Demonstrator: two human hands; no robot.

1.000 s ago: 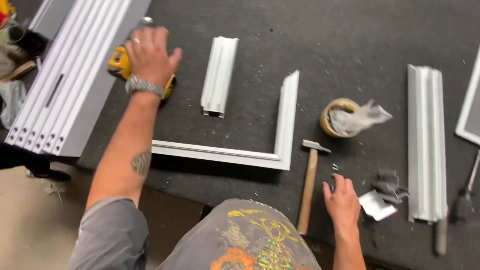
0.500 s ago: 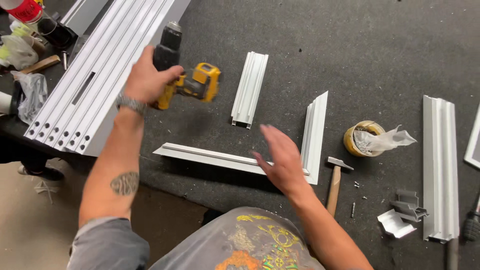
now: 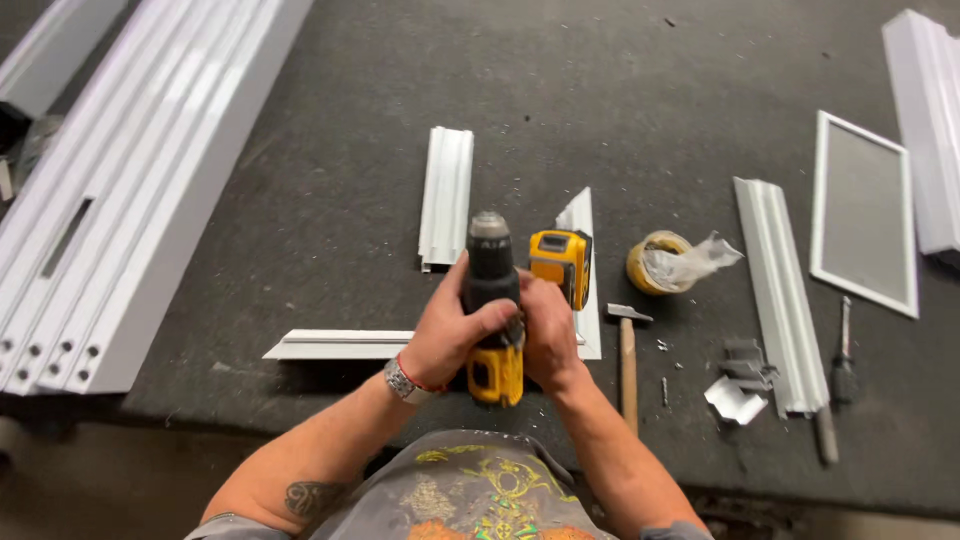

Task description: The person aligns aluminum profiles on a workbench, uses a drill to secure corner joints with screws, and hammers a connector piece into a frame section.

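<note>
Far left on the table [image 3: 330, 150]: long white frame stack [image 3: 130, 190]. Centre-near: left hand [image 3: 455, 335] and right hand [image 3: 550, 335], both wrapped tight around the black-and-yellow cordless drill [image 3: 493, 300], over the white L-shaped trim [image 3: 340, 345]. Drill looks dense, rigid, battery-heavy; best gripped at its handle. Right: hammer [image 3: 628, 365].

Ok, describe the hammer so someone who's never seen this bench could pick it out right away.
On the dark work mat, look just right of the two hands gripping the yellow-and-black drill. The hammer lies there, metal head farthest from the person, below the tape roll. Its pale wooden handle sets it apart from the dark-handled screwdriver further right.
</note>
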